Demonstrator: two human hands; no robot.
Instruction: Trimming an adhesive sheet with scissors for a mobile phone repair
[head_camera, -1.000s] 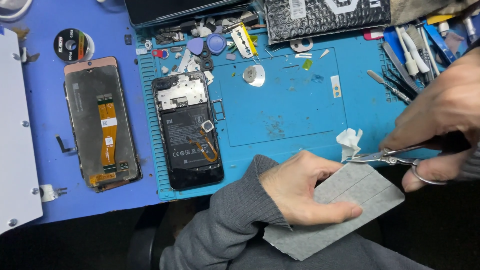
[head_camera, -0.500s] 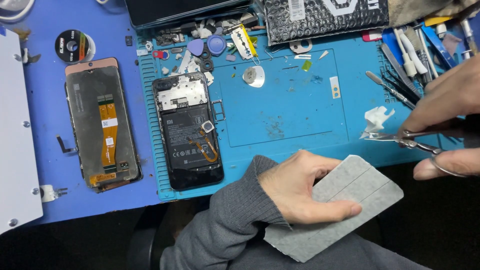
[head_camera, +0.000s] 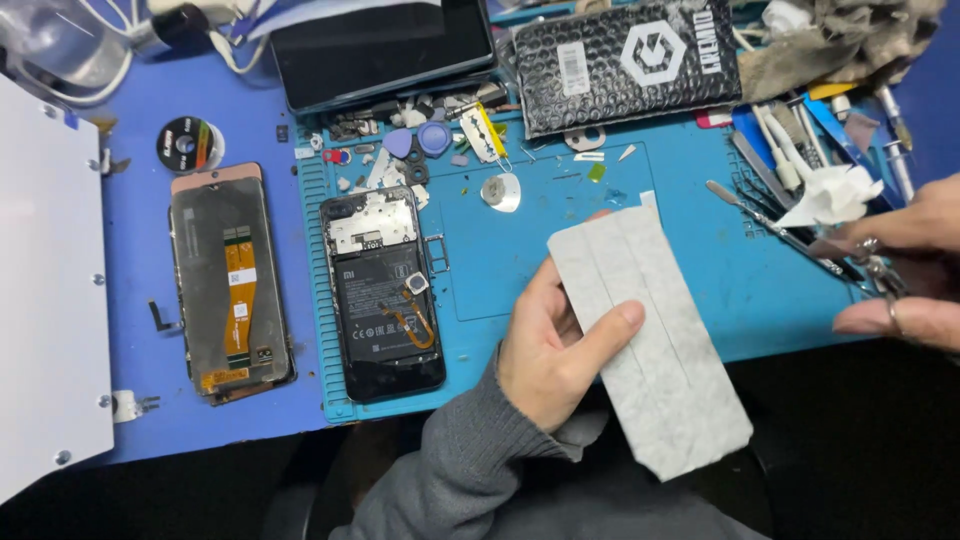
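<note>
My left hand (head_camera: 548, 345) grips a grey-white speckled rectangular sheet (head_camera: 650, 330) by its long left edge, thumb on top, tilted over the front of the blue work mat (head_camera: 520, 290). At the right edge of the view, my right hand (head_camera: 905, 270) is shut on a pair of metal scissors (head_camera: 850, 262), whose tips carry a crumpled white scrap (head_camera: 832, 196). An opened black phone (head_camera: 382, 292), its back cover off, lies on the mat left of my left hand. A detached phone screen (head_camera: 230, 282) with an orange flex cable lies further left.
Small parts, picks and screws (head_camera: 430, 140) litter the mat's far edge. A black bubble-wrap pouch (head_camera: 630, 60) and a dark tablet (head_camera: 385, 45) lie behind. Tools (head_camera: 790, 165) fill the right side. A white panel (head_camera: 45, 290) sits at left, with a solder-wire spool (head_camera: 188, 144) nearby.
My left hand lifted the speckled sheet and swung it up over the mat. My right hand with the scissors moved up and right, carrying off the white scrap.
</note>
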